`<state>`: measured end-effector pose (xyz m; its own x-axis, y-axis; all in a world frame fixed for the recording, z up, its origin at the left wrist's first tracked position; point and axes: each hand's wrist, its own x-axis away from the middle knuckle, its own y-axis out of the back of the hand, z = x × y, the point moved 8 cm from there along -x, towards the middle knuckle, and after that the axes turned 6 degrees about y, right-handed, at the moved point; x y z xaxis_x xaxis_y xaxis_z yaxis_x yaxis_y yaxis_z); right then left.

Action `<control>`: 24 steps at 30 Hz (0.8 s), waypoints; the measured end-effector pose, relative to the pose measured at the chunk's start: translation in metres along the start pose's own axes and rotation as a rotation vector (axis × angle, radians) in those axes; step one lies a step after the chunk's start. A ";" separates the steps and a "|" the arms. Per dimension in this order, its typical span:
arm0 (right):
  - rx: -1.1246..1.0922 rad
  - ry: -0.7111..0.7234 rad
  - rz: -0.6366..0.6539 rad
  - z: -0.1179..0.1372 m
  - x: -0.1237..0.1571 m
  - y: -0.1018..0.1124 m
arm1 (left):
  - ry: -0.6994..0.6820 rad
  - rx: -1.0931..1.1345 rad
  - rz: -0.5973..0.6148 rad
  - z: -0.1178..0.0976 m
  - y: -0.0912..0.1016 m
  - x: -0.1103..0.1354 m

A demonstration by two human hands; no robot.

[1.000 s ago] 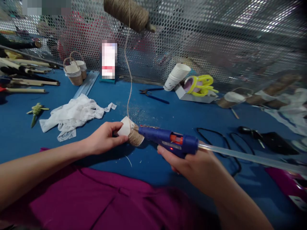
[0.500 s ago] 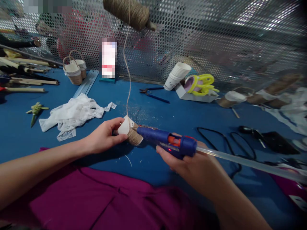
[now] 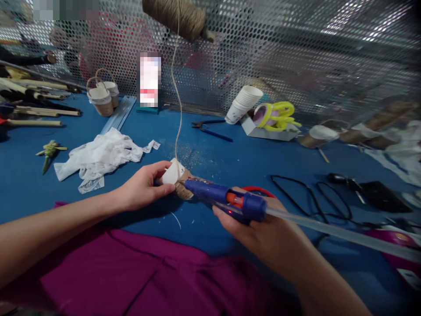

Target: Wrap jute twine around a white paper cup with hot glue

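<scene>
My left hand (image 3: 144,186) is closed around the base of a small paper cup (image 3: 170,174) lying on its side, partly wrapped in brown twine (image 3: 183,191). A single strand (image 3: 179,101) runs up from the cup to a large twine spool (image 3: 176,19) hanging above. In my right hand (image 3: 256,232) is a blue hot glue gun (image 3: 210,193), with its red light on and a long clear glue stick (image 3: 315,224) out of the back. The nozzle points at the wrapped part of the cup; whether it touches is hard to tell.
White lace fabric (image 3: 101,158) lies left on the blue table. Twine-covered cups with handles (image 3: 101,103) stand behind it. Pliers (image 3: 213,131), stacked paper cups (image 3: 243,105) and a box with yellow-handled scissors (image 3: 272,125) sit at the back. A black cable (image 3: 305,188) lies right.
The glue gun has shifted slightly left, its nozzle further over the wrapped part of the cup. My left hand keeps its hold on the cup almost unmoved.
</scene>
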<state>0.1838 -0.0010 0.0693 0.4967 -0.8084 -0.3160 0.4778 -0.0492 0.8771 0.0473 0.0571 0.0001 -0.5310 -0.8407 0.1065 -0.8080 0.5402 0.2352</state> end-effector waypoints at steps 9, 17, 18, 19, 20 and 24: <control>0.043 0.017 0.020 0.001 -0.002 -0.002 | 0.002 -0.022 -0.001 0.000 0.000 0.001; 0.168 0.084 0.028 0.006 -0.003 0.000 | -0.017 -0.024 0.002 -0.002 0.000 0.000; 0.215 0.123 0.033 0.008 -0.003 0.000 | -0.016 -0.030 0.010 -0.002 0.000 0.001; 0.281 0.173 0.035 0.010 -0.001 0.001 | -0.018 -0.042 0.017 -0.003 0.001 0.001; 0.369 0.231 0.035 0.012 0.001 0.000 | -0.023 -0.064 0.022 -0.004 0.001 0.001; 0.717 0.414 0.044 0.012 0.014 -0.007 | -0.066 -0.180 0.036 -0.010 0.002 0.002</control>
<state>0.1790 -0.0185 0.0633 0.7974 -0.5441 -0.2609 -0.0566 -0.4978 0.8654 0.0468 0.0561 0.0109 -0.5792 -0.8133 0.0558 -0.7326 0.5493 0.4020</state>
